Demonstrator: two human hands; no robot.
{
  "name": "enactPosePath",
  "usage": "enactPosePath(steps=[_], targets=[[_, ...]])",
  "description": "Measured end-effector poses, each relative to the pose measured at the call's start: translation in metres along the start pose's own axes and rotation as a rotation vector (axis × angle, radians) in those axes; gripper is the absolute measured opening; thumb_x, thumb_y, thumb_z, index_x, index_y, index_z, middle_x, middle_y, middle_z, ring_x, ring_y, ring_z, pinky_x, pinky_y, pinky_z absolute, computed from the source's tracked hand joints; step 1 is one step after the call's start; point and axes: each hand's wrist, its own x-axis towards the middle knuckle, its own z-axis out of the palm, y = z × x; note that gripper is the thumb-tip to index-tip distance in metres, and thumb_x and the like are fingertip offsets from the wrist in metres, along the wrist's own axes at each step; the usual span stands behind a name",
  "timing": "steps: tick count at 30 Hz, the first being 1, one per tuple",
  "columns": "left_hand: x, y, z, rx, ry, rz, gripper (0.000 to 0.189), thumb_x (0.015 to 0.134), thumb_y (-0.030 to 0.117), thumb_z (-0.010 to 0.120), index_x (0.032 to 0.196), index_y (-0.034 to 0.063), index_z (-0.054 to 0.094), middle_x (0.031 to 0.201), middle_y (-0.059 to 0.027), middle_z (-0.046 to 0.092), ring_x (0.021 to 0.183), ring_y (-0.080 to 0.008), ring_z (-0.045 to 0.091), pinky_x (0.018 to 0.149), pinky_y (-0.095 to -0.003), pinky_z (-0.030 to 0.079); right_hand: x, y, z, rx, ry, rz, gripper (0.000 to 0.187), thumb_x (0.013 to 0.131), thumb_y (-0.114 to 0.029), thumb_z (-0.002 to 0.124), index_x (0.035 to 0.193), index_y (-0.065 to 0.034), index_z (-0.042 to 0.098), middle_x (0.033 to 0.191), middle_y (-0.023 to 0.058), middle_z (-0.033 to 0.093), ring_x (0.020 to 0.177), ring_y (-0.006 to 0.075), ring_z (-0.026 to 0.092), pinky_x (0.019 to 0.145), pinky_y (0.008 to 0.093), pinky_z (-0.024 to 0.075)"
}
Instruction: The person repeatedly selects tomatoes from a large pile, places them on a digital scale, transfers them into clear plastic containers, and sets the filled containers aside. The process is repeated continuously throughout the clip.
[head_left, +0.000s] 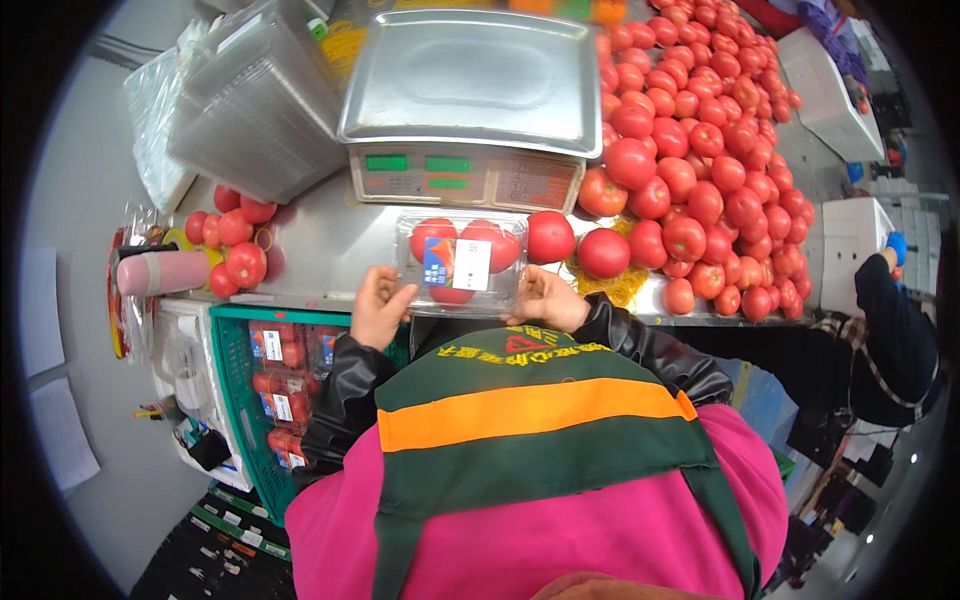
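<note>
Between my two hands is a clear plastic clamshell box (504, 294) with several tomatoes inside. A printed label (472, 265) bearing writing sits on its lid. My left hand (381, 306) grips the near left corner of the box, thumb towards it. At the near right corner, the fingers of my right hand (549, 300) are curled against the box. Just right of the box two loose tomatoes (551, 237) rest on the metal table (322, 244). Behind it stands an electronic scale (469, 176) with a bare steel pan (480, 79).
A large heap of tomatoes (705, 172) covers the table's right side, with yellow rubber bands (616, 281) nearby. Stacked clear boxes (259, 112) stand left of the scale. A pink bottle (161, 273) lies farther left. Below, a green crate (236, 397) holds packed tomatoes. Another person (892, 322) works at right.
</note>
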Motion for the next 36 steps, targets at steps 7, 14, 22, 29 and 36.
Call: enactPosePath(steps=[7, 14, 22, 29, 36], targets=[[-0.006, 0.007, 0.073, -1.133, -0.275, -0.032, 0.066, 0.087, 0.049, 0.068, 0.139, 0.0157, 0.045, 0.138, -0.0066, 0.052, 0.121, -0.0292, 0.056, 0.106, -0.0513, 0.041, -0.027, -0.020, 0.034, -0.300, -0.187, -0.246, 0.019, 0.084, 0.001, 0.067, 0.100, -0.0012, 0.056, 0.093, 0.0092, 0.068, 0.089, 0.0193, 0.068, 0.075, 0.0338, 0.0555], [0.029, 0.006, 0.045, -1.182, -0.461, -0.010, 0.085, 0.086, 0.072, 0.051, 0.141, 0.0075, 0.043, 0.132, -0.0176, 0.057, 0.120, -0.0337, 0.057, 0.101, -0.0534, 0.047, -0.043, -0.022, -0.023, -1.646, 0.487, -0.153, 0.018, 0.089, -0.023, 0.058, 0.088, -0.0043, 0.061, 0.074, 0.0198, 0.065, 0.070, 0.0395, 0.065, 0.062, 0.0489, 0.0523], [0.031, 0.021, 0.068, -1.306, -0.499, -0.060, 0.085, 0.088, 0.074, 0.044, 0.140, 0.0059, 0.043, 0.127, -0.0223, 0.059, 0.113, -0.0354, 0.061, 0.094, -0.0534, 0.052, -0.049, -0.018, -0.027, -1.469, 0.544, -0.388, 0.017, 0.092, -0.022, 0.057, 0.091, -0.0048, 0.056, 0.075, 0.0193, 0.064, 0.071, 0.0410, 0.064, 0.062, 0.0501, 0.0508], [0.037, 0.016, 0.059, -1.164, -0.559, -0.148, 0.088, 0.090, 0.074, 0.037, 0.141, 0.0026, 0.042, 0.128, -0.0240, 0.058, 0.112, -0.0362, 0.063, 0.090, -0.0520, 0.055, -0.062, -0.046, -0.014, -1.397, 0.516, -0.725, 0.010, 0.087, -0.004, 0.063, 0.095, -0.0033, 0.057, 0.086, 0.0154, 0.060, 0.078, 0.0368, 0.062, 0.066, 0.0408, 0.0492], [0.051, 0.019, 0.073, -1.238, -0.723, -0.271, 0.085, 0.091, 0.072, 0.040, 0.146, 0.0073, 0.037, 0.140, -0.0169, 0.051, 0.123, -0.0316, 0.056, 0.102, -0.0504, 0.048, -0.025, -0.067, 0.014, -1.191, 0.306, -0.789, 0.014, 0.087, -0.004, 0.062, 0.101, -0.0040, 0.059, 0.083, 0.0170, 0.061, 0.080, 0.0380, 0.062, 0.066, 0.0411, 0.0497]])
